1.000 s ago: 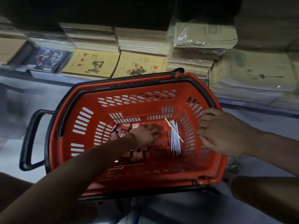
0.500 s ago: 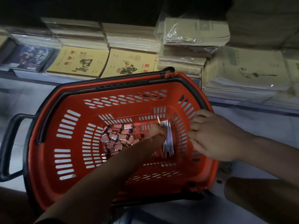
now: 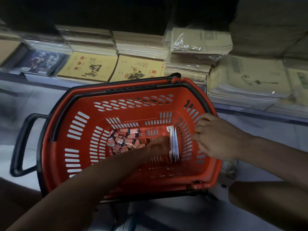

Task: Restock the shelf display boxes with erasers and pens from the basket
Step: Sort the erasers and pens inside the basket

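Now the left hand [image 3: 158, 145], seen over the erasers [image 3: 124, 140] a second earlier, is placed against the bundle of pens [image 3: 174, 144] on the floor of the basket [image 3: 50, 155]; whether its fingers are closed is hidden by blur. The right hand [image 3: 215, 137] is curled over the rim. Pens are judged the next item collected; nothing is lifted yet.

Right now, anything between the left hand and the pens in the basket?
Nothing visible. The left hand is down inside the basket, right beside the pens; blur hides any contact. The erasers lie on its other side, and the right hand sits at the rim, outside.
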